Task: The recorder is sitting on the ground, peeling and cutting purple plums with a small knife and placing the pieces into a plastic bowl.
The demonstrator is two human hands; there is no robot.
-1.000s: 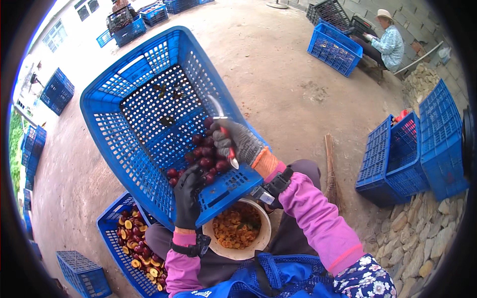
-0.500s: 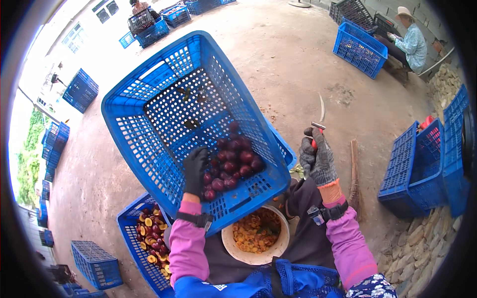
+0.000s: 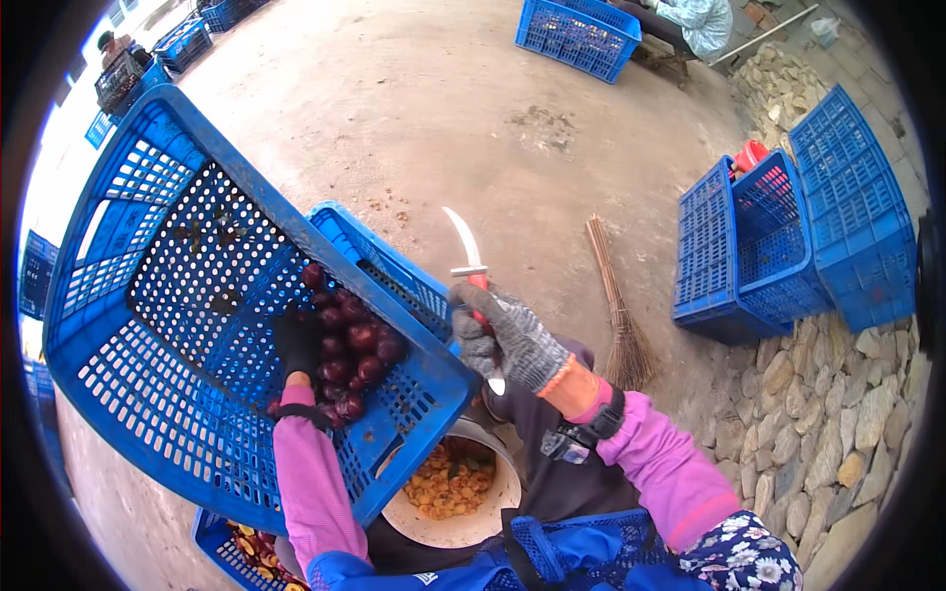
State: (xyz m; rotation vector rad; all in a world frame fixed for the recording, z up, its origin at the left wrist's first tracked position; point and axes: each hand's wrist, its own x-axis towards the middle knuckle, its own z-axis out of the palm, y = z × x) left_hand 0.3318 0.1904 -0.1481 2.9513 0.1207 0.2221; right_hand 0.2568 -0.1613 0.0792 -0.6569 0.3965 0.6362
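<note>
A large blue plastic crate (image 3: 187,394) is tilted toward me above my lap, with dark red plums (image 3: 347,340) gathered in its near corner. My left hand (image 3: 298,340), in a black glove, reaches in against the plums; its fingers are too dark and hidden to make out. My right hand (image 3: 507,340), in a grey knit glove, is closed round the red handle of a curved knife (image 3: 467,241), its blade pointing up and away. Below the crate's near edge, a whitish bucket (image 3: 505,507) holds yellow-orange fruit pieces (image 3: 448,488).
Halved plums lie in a blue crate (image 3: 212,542) at lower left. Another blue crate (image 3: 379,258) sits behind the tilted one. A twig broom (image 3: 619,315) lies right of my knee. Blue crates (image 3: 778,227) stand by stones (image 3: 808,443) at right. A person (image 3: 695,25) sits far off.
My view has turned to the right, so the crate and bucket appear farther left. The knife in my right hand has come closer to the crate. My left hand stays among the plums.
</note>
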